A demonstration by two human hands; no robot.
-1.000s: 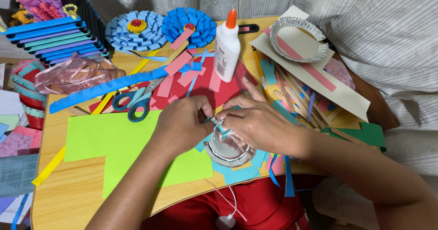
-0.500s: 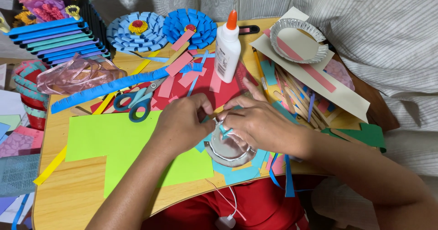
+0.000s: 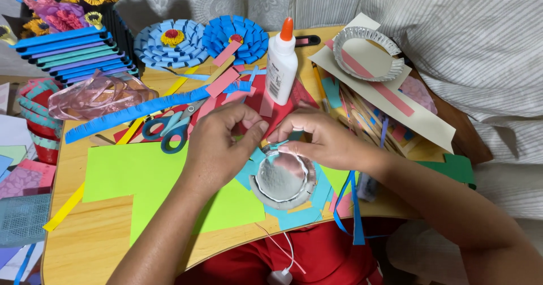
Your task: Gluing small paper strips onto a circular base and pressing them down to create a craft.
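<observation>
Two hands meet over a small silver foil dish [image 3: 281, 178] lying on blue paper scraps near the front edge of the wooden tabletop [image 3: 85, 245]. Left hand [image 3: 220, 143] and right hand [image 3: 317, 139] both pinch a thin teal paper strip [image 3: 277, 145] at the dish's far rim, fingers closed. White glue bottle [image 3: 281, 64] stands just behind; blue scissors [image 3: 168, 128] lie to the left.
</observation>
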